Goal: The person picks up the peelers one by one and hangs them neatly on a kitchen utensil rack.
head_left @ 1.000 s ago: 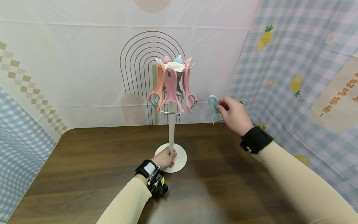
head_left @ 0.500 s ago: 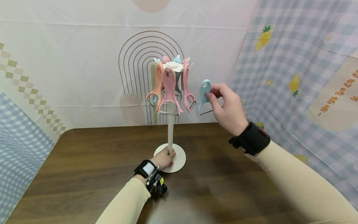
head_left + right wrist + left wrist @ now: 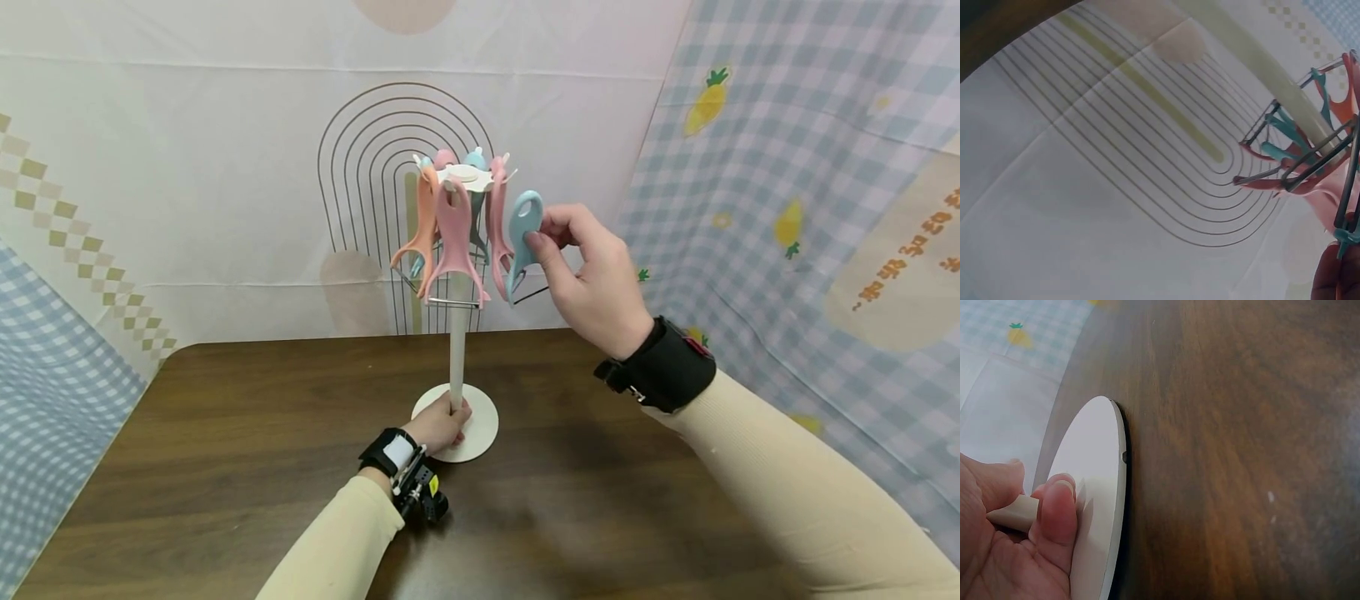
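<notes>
My right hand (image 3: 600, 283) pinches a light blue peeler (image 3: 525, 221) between thumb and fingers, upright with its blade end down. It is just right of a white stand (image 3: 457, 350), beside a pink peeler (image 3: 498, 221) hanging there; whether they touch I cannot tell. Around the stand's top hang several more peelers, among them a front pink one (image 3: 453, 233) and an orange one (image 3: 426, 221). Low down, my left hand (image 3: 438, 423) grips the pole just above the round white base (image 3: 480, 433). In the left wrist view, thumb and fingers close round the pole (image 3: 1016, 514).
The stand rests on a dark brown wooden table (image 3: 262, 417). Behind it hangs a white patterned cloth (image 3: 225, 192), and a blue checked cloth (image 3: 787, 167) borders the right side. A small camera is strapped to the left wrist.
My right hand has carried the light blue peeler leftward and up, from well right of the stand to beside the hanging pink peeler. The left hand has stayed on the pole.
</notes>
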A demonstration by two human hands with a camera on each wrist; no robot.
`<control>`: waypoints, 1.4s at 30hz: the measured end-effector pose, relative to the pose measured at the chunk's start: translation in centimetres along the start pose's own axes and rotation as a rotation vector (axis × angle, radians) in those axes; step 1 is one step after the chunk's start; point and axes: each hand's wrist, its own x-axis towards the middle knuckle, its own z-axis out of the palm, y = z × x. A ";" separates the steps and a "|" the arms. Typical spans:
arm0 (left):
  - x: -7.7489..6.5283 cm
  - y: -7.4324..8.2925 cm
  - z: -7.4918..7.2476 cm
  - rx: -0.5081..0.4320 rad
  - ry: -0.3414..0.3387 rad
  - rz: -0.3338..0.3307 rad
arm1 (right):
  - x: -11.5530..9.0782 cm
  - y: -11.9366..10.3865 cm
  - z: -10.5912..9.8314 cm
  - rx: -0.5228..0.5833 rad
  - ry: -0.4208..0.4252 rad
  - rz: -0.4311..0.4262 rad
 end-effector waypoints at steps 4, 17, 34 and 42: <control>0.1 -0.1 0.1 -0.007 0.004 -0.021 | 0.6 -0.5 0.3 0.042 0.003 0.010; 0.4 -0.2 0.2 0.008 0.005 -0.051 | 1.6 -1.4 1.0 0.172 -0.014 0.097; 0.4 -0.6 0.2 0.016 0.000 -0.037 | 1.4 -1.3 1.1 0.198 -0.076 0.149; 0.5 -0.6 0.2 0.023 0.001 -0.025 | 1.0 -1.1 1.5 0.203 -0.076 0.145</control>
